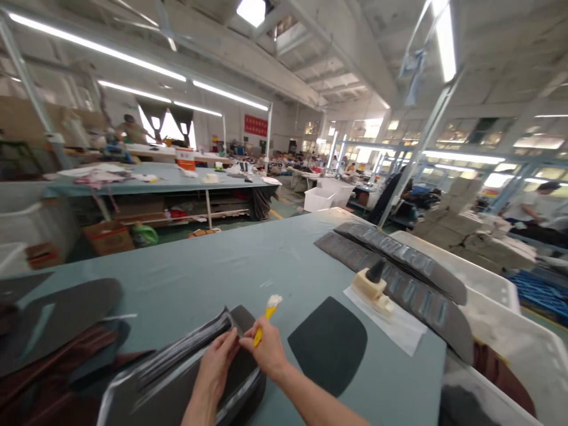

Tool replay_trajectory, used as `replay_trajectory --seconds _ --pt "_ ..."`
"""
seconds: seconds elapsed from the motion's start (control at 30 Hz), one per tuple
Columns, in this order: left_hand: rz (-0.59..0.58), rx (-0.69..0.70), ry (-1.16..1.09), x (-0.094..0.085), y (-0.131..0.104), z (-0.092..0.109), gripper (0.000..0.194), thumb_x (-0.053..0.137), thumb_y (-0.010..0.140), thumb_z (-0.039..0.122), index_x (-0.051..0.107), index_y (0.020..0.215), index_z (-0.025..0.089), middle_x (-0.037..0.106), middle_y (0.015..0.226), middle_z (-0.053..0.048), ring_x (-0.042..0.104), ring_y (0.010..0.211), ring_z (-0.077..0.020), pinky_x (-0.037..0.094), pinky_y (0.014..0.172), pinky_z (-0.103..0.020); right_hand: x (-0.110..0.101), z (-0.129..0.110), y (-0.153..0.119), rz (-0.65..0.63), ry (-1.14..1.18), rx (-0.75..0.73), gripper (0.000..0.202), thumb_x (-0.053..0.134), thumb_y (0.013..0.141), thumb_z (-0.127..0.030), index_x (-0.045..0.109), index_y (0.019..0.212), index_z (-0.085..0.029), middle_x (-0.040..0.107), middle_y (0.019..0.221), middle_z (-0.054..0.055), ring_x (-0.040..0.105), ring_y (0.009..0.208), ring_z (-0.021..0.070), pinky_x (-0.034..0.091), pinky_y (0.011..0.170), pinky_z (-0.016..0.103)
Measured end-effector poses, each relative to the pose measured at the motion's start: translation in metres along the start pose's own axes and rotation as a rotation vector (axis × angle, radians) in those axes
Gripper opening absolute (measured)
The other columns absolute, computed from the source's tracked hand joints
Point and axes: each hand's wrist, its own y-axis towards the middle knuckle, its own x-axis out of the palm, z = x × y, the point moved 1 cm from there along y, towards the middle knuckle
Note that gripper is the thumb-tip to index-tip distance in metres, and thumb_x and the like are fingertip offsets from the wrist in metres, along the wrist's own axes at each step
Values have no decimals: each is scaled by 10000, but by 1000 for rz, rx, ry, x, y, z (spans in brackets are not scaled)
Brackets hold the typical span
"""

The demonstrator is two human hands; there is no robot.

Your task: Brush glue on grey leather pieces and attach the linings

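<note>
We see our left hand [213, 370] pressing flat on a stack of dark pieces [186, 373] at the table's [213, 266] near edge, our right hand [266, 349] pinching a yellow brush [267, 316] beside it, then a dark panel [328, 346], and farther off a glue pot [373, 287].

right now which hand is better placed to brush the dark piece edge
Right hand: it grips the yellow brush just above the stack of dark pieces. The left hand lies flat on the stack.
</note>
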Motion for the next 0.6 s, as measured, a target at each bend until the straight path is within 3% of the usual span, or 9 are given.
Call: replay_trajectory --seconds 0.23,0.43,0.6 --pt "-55 -40 105 -1 2 1 485 824 495 421 657 846 131 672 801 -27 623 737 -138 501 638 -203 -2 1 8 54 42 174 209 655 586 -137 465 660 -185 493 582 -76 418 533 73 330 513 181" --pt "-55 -47 134 4 -3 4 477 814 465 391 668 849 148 697 891 -60 647 836 -203 537 698 -268 3 3 12 105 6 312 198 611 563 -86 464 644 -193 406 519 -89 383 489 76 277 467 187" --pt "21 -29 142 -1 -2 2 350 735 524 356 662 804 159 698 873 -65 648 873 -245 551 786 -356 0 4 12 190 -207 196 205 560 574 -11 477 648 -184 436 575 -63 402 538 82 275 499 186"
